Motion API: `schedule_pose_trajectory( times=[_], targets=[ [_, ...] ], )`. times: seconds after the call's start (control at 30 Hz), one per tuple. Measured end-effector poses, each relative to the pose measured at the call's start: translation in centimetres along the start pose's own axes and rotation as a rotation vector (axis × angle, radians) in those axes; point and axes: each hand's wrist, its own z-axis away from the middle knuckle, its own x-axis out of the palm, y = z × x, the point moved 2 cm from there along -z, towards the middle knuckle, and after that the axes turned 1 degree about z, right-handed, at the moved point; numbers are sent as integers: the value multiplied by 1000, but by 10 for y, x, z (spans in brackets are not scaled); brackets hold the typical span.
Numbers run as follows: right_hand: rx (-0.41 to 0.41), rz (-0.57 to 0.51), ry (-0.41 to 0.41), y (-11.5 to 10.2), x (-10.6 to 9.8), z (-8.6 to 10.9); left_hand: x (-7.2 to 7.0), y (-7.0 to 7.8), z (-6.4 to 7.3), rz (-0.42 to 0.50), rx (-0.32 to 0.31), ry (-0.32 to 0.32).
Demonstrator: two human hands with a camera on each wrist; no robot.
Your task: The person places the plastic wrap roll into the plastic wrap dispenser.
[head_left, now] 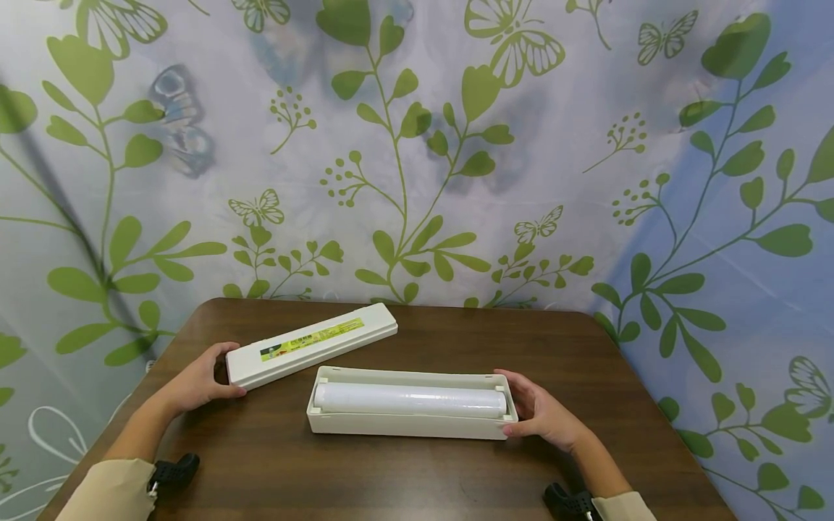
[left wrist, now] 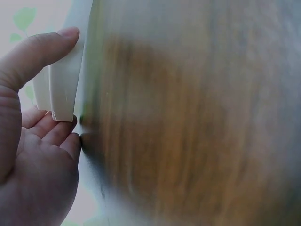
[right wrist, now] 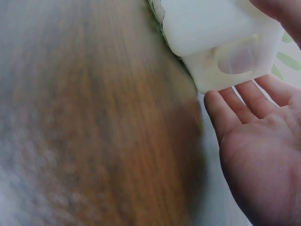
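A long white lid (head_left: 311, 356) with a yellow-green label lies slanted at the back left of the table. My left hand (head_left: 198, 380) grips its left end, thumb at the near side and fingers at the far side. To the right sits an open white cling film box (head_left: 410, 427), holding a roll of clear film (head_left: 410, 399) lengthwise. My right hand (head_left: 544, 414) holds the box's right end between thumb and fingers. In the left wrist view the lid's end (left wrist: 66, 84) shows between thumb and fingers. The right wrist view shows the box's end (right wrist: 214, 28) above my fingers.
Both items lie on a brown wooden table (head_left: 417, 477) with rounded back corners. Behind it hangs a curtain (head_left: 417, 181) printed with green leaves and butterflies. Black straps with devices (head_left: 174, 470) sit at both wrists, below beige sleeves.
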Motion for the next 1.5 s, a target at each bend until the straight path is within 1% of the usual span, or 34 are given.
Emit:
schedule_pose_trajectory(
  times=[0.07,0.17,0.3,0.43,0.6,0.7,0.9,0.97,1.03,1.27,1.5],
  targets=[
    [-3,1,0,0,0,0,0,0,0,2,7,3],
    [-3,2,2,0,0,0,2,-1,1,28,28,11],
    [-4,2,-1,0,1,1,4,-2,1,113,33,0],
    [-8,2,-6,0,0,2,5,-1,2,200,23,-12],
    [-9,3,-2,0,0,1,5,1,3,225,22,6],
    [-4,2,0,-1,1,1,4,2,5,256,38,15],
    [5,4,-2,-2,2,1,4,4,6,330,75,10],
    [5,5,-3,-3,2,1,3,5,5,331,79,14],
    [6,7,0,-3,2,1,3,5,4,311,75,15],
    [1,15,0,-2,1,0,2,3,0,221,20,10],
    [3,11,2,-3,3,0,2,2,-1,192,39,10]
  ],
)
